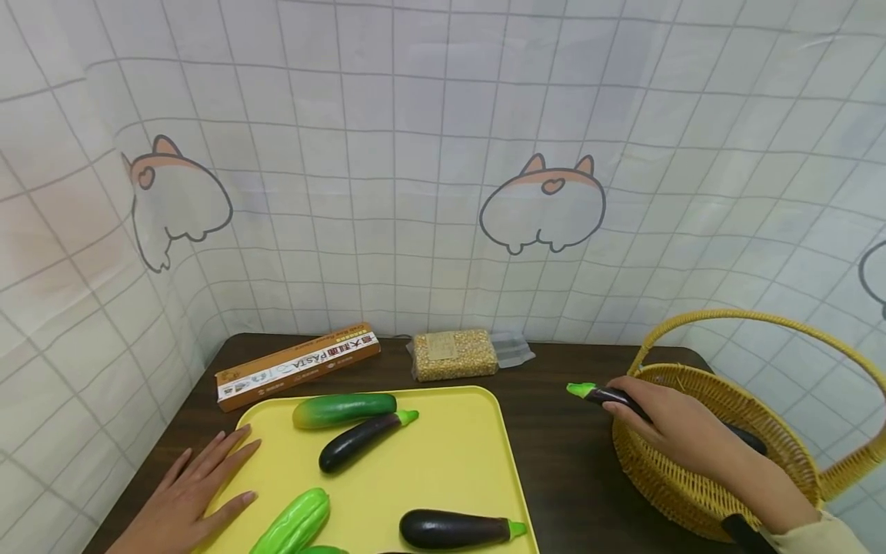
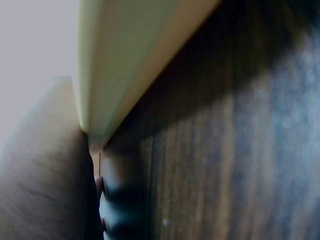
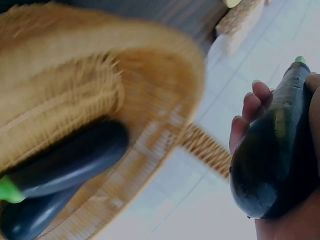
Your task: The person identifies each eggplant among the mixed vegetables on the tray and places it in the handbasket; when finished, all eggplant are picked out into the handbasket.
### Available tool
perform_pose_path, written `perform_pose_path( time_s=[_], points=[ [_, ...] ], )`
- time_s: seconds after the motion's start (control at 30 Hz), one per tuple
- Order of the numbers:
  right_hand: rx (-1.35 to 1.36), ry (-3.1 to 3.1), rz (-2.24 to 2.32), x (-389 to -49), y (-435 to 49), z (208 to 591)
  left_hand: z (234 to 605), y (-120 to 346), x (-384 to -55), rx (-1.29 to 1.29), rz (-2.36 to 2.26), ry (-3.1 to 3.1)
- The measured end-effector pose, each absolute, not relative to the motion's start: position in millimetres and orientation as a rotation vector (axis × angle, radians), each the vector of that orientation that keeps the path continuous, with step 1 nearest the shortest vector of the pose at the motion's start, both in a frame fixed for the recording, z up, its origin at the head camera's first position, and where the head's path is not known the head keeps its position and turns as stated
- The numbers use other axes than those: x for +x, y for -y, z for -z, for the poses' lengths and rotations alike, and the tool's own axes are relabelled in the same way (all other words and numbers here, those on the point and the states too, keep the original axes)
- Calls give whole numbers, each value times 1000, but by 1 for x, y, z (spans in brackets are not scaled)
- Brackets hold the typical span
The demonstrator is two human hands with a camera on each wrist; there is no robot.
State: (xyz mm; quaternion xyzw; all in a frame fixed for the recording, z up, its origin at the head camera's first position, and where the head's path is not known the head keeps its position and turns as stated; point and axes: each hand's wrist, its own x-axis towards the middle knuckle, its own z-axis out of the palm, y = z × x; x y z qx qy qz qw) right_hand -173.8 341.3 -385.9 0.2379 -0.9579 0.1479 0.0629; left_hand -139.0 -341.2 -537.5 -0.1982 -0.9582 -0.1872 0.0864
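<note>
My right hand (image 1: 681, 427) grips a dark purple eggplant (image 3: 270, 155) with a green stem over the left rim of a wicker basket (image 1: 640, 481). Two more eggplants lie inside the basket, one of them an eggplant (image 3: 75, 162) on top in the right wrist view. My left hand (image 1: 183, 496) rests, fingers spread, on the left edge of a yellow tray (image 1: 443, 446). On the tray are a green cucumber (image 1: 346, 410), one eggplant (image 1: 360, 444) beside it, another eggplant (image 1: 453, 529) near the front, and a light green ridged gourd (image 1: 294, 523). More vegetables are cut off below.
A long pasta box (image 1: 298, 367) lies behind the tray at the left. Next to it is a clear bag of yellow grains (image 1: 455, 354). The basket's tall handle (image 1: 754, 315) arches up at the right. A gridded white curtain (image 1: 429, 192) hangs behind the dark wooden table (image 1: 561, 462).
</note>
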Motion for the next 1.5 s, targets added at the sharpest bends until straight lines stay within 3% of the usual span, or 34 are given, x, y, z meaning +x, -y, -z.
perform_pose_path(
  time_s=[0.8,1.17,1.5],
  points=[
    [468,2989,-319,-170,-422,409,536,340,-139,-587,562,2850],
    [451,3085,-309,-178,-432,430,538,341,-139,-586,558,2867],
    [534,3127,-285,-184,-432,426,539,341,-140,-565,553,2888]
  ],
)
